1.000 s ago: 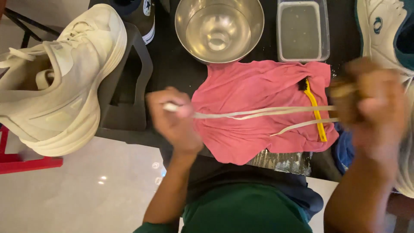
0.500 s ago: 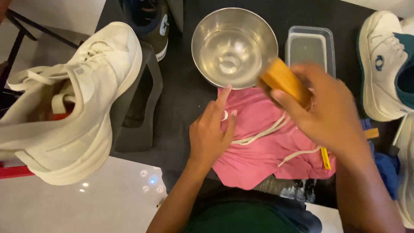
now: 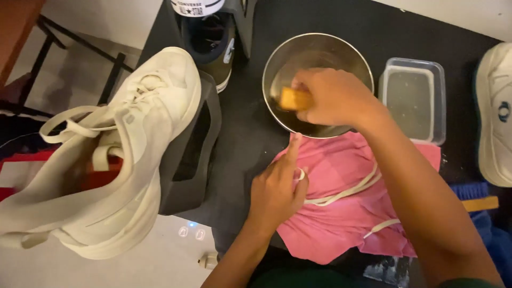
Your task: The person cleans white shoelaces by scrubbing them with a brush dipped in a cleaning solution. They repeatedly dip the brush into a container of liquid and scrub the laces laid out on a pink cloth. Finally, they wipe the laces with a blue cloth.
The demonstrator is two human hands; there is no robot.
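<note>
Black tabletop (image 3: 240, 133) fills most of the view. Big cream sneaker (image 3: 112, 160) sits at left on a dark grey stand (image 3: 189, 154), toe pointing far, laces loose. Pink cloth (image 3: 341, 208) lies spread near centre-right, w/ a white shoelace (image 3: 346, 192) curving across it. Steel bowl (image 3: 314, 80) stands just beyond the cloth's far edge; clear plastic tub (image 3: 413, 98) is just right of the bowl. Another white shoe (image 3: 496, 117) is cut off at the right edge, and a dark high-top shoe (image 3: 213, 37) stands far, centre-left. Right hand (image 3: 333, 98) is inside the bowl, fingers closed round a small yellow-orange block (image 3: 296, 98), prob. a sponge or soap, can't tell which. Left hand (image 3: 277, 189) rests on the cloth's left edge, index finger stretched out toward the bowl, other fingers curled, pinching one end of the shoelace vs. the cloth.
</note>
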